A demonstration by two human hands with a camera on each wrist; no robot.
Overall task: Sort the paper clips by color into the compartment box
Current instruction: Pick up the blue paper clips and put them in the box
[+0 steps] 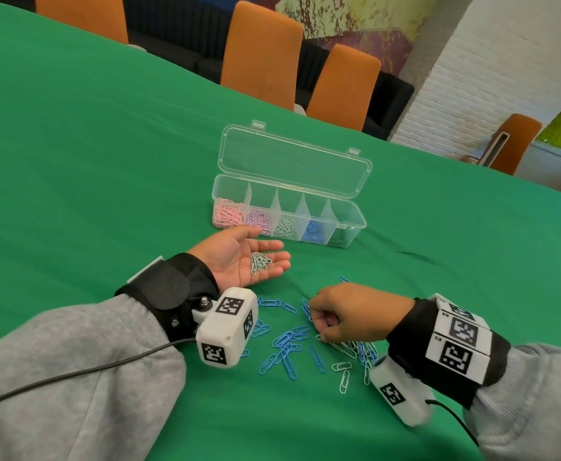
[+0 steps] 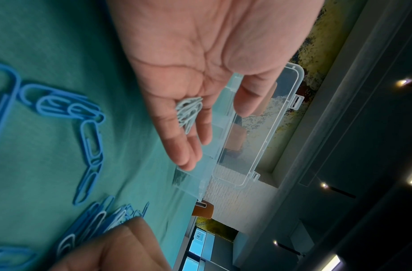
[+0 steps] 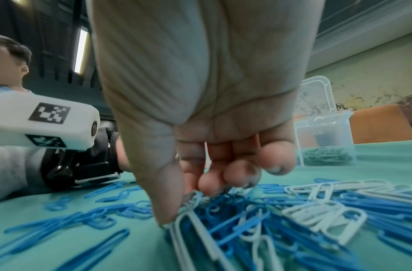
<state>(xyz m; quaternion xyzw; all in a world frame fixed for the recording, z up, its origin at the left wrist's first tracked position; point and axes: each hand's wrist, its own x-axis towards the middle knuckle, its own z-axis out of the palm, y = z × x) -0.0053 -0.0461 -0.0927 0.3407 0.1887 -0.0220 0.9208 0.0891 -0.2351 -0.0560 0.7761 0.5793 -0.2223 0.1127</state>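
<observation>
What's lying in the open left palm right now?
A small bunch of white paper clips rests on the fingers of the left hand, palm up. Their count can't be told; they overlap.

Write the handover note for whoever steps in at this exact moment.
Left hand: open, palm up, white clips lying on it, near the box.
Right hand: fingers curled, pinching a white clip from the pile on the cloth.
Box: lid open, five compartments, left to right pink, purple, white, blue, dark green, each already partly filled.
Left: blue and white clips on the cloth; the palmful goes in the white compartment.
</observation>
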